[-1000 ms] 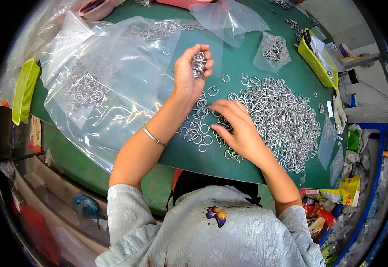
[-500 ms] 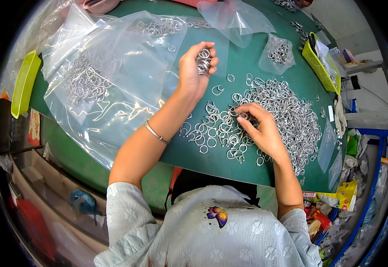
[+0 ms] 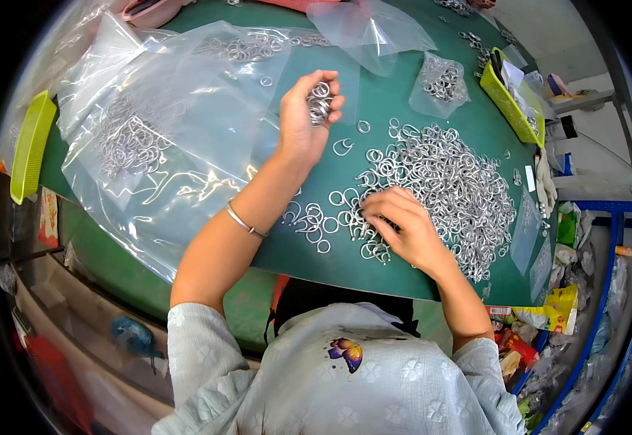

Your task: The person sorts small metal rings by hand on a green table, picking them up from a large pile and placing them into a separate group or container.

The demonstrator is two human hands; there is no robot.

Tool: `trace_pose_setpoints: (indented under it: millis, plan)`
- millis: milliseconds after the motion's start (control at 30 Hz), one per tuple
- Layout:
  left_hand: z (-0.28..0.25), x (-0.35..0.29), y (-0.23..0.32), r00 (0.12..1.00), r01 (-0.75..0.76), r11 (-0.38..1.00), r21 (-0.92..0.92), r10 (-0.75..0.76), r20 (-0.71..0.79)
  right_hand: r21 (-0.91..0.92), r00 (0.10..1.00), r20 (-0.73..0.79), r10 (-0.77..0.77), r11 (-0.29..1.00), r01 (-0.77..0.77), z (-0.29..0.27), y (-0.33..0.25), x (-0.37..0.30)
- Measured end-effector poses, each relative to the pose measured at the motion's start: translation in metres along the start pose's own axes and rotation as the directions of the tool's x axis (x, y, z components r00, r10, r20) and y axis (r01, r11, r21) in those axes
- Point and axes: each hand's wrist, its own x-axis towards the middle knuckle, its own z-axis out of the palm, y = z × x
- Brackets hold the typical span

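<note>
Head view: the left hand [image 3: 301, 112] is above the green table [image 3: 309, 265], its fingers curled round a clump of metal rings [image 3: 319, 105]. Near the table's front edge, the right hand [image 3: 404, 223] bends its fingers over the left side of a big ring pile [image 3: 468, 196]; whether it pinches any ring, I cannot tell. Clear plastic sheeting [image 3: 211, 156] spreads left of the left hand. Beyond the pile lie a small ring-filled bag [image 3: 430, 101] and a yellow-green basket [image 3: 503, 100].

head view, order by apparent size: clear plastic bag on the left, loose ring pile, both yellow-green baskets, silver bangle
1. Clear plastic bag
2. Loose ring pile
3. Left yellow-green basket and right yellow-green basket, too alike to rank
4. Silver bangle
</note>
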Motion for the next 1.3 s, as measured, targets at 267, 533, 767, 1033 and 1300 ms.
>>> trace_pose_setpoints:
  millis: [267,533,767,1033,1300]
  plan:
    - [-0.002,-0.001,-0.003,1.000,0.018,1.000,-0.013,-0.018,0.022,-0.170,0.902,-0.336,0.272,0.924,-0.342,-0.050,0.016,-0.038]
    - [0.004,-0.006,-0.004,0.997,0.068,0.998,0.006,-0.068,0.032,-0.190,0.876,-0.326,0.356,0.883,-0.430,-0.045,0.016,-0.053]
    - [0.000,-0.004,-0.005,0.994,0.099,0.995,0.022,-0.100,0.044,-0.270,0.910,-0.304,0.283,0.890,-0.368,-0.032,0.015,-0.035]
    - [-0.001,-0.003,-0.006,0.991,0.112,0.993,0.031,-0.114,0.066,-0.245,0.944,-0.137,0.300,0.913,-0.326,-0.021,0.011,-0.023]
    - [0.000,-0.003,-0.004,0.994,0.106,0.994,0.032,-0.107,0.028,0.200,0.892,-0.228,0.390,0.916,-0.349,-0.037,0.013,-0.030]
